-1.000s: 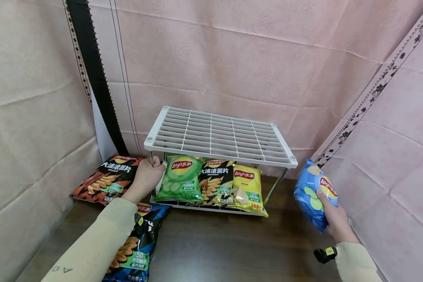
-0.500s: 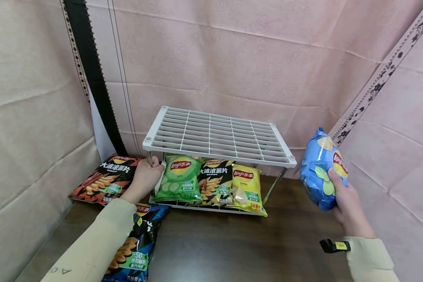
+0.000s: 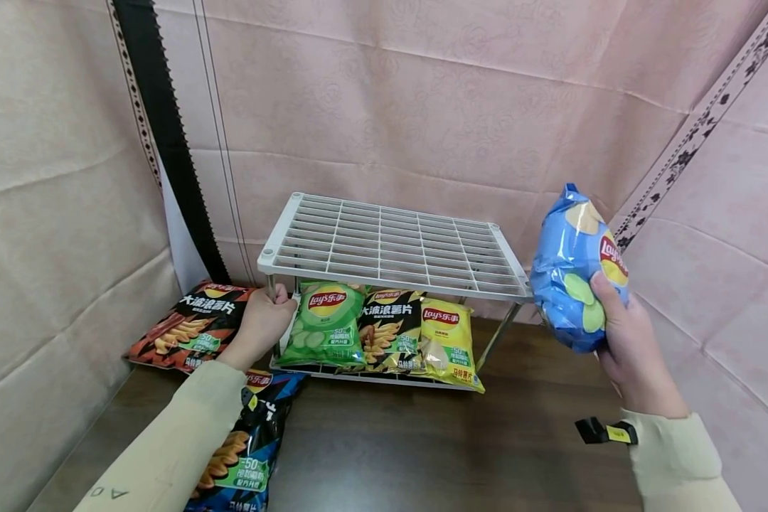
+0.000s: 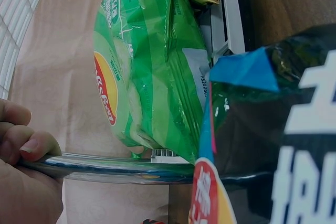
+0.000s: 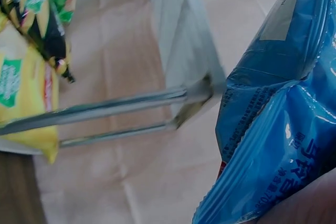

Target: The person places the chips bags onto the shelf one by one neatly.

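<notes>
My left hand (image 3: 264,321) grips the front left metal post (image 4: 126,169) of a white two-tier rack (image 3: 390,249); the left wrist view shows its fingers curled round that post. At the right, my right hand (image 3: 636,348) holds a blue bag of chips (image 3: 572,274) upright in the air, thumb across its front. That bag is beside the right end of the rack's top shelf; whether they touch I cannot tell. On the lower shelf stand a green chip bag (image 3: 326,326), a black chip bag (image 3: 392,331) and a yellow chip bag (image 3: 449,341), side by side.
A red-and-black chip bag (image 3: 195,323) lies left of the rack. In front of it, a black-and-blue chip bag (image 3: 249,448) lies partly under the left forearm. Pink cloth (image 3: 422,107) hangs behind and at both sides of the dark wooden table (image 3: 435,448).
My right hand has lifted the blue chip bag from low at the right up to the height of the top shelf. The left hand has kept its grip on the post.
</notes>
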### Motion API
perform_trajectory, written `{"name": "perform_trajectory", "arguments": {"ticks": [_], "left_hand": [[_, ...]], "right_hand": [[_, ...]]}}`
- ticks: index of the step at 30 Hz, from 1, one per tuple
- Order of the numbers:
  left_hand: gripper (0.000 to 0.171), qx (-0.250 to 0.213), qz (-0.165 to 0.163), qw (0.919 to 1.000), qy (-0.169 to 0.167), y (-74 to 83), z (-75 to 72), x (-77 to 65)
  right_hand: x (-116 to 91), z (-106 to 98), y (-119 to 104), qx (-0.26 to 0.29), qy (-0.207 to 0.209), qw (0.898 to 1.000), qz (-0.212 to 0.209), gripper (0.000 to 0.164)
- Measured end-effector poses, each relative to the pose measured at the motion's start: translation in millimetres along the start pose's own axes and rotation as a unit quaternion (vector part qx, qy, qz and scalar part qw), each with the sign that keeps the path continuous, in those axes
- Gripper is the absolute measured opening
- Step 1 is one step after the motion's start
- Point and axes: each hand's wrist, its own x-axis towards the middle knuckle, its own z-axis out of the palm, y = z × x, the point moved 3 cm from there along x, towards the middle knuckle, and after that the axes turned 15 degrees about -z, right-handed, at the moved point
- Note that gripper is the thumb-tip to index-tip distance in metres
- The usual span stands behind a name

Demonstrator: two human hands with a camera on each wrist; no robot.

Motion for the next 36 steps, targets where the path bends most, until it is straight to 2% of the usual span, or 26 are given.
{"name": "perform_trajectory", "arguments": {"ticks": [5, 9, 15, 22, 30, 32, 36], "left_hand": [[0.033, 0.001, -0.003, 1.0, -0.002, 0.0, 0.1, 0.5], [0.033, 0.0, -0.009, 0.9999, -0.004, -0.3, -0.5, 0.3], [0.033, 0.003, -0.011, 0.9999, -0.002, 0.2, -1.8, -0.5], [0.033, 0.005, -0.007, 1.0, 0.001, 0.5, -2.1, 0.0], [0.034, 0.002, -0.011, 0.9999, 0.005, -0.4, -0.7, 0.4], [0.034, 0.004, -0.013, 0.9999, 0.004, -0.9, 0.0, 0.5], [0.033, 0.009, -0.013, 0.9998, 0.008, -1.0, 0.2, 0.6]], "right_hand": [[8, 19, -15, -0.019, 0.011, 1.0, -0.019, 0.057], [17, 37, -26, -0.045, 0.003, 0.999, -0.023, 0.065], [32, 66, -35, -0.072, 0.002, 0.997, -0.001, 0.078], [48, 93, -37, -0.145, -0.009, 0.989, 0.033, 0.095], [67, 108, -29, -0.242, -0.034, 0.967, 0.074, 0.108], [70, 109, -25, -0.267, -0.037, 0.96, 0.076, 0.11], [74, 111, -17, -0.336, -0.053, 0.939, 0.052, 0.113]]}}
